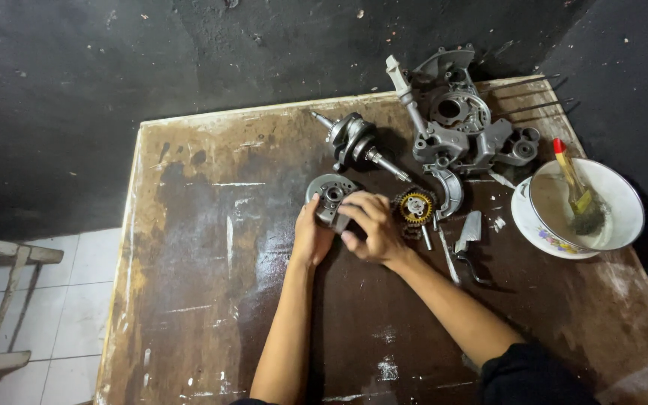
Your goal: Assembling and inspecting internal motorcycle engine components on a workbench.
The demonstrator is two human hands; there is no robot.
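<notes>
Both my hands meet over a round grey metal engine part (329,196) near the middle of a worn wooden board (211,300). My left hand (309,236) cups its lower left side. My right hand (369,225) lies over its right side with fingers curled on it. Just right of my right hand sits a brass-coloured gear (416,207). A crankshaft (355,141) lies behind the hands.
A grey engine casing (459,124) stands at the board's far right. A white bowl (615,191) holding a brush with a red-tipped handle (573,180) sits on a plate at the right edge. Small metal pieces (468,232) lie beside the gear. Tiled floor shows at the left.
</notes>
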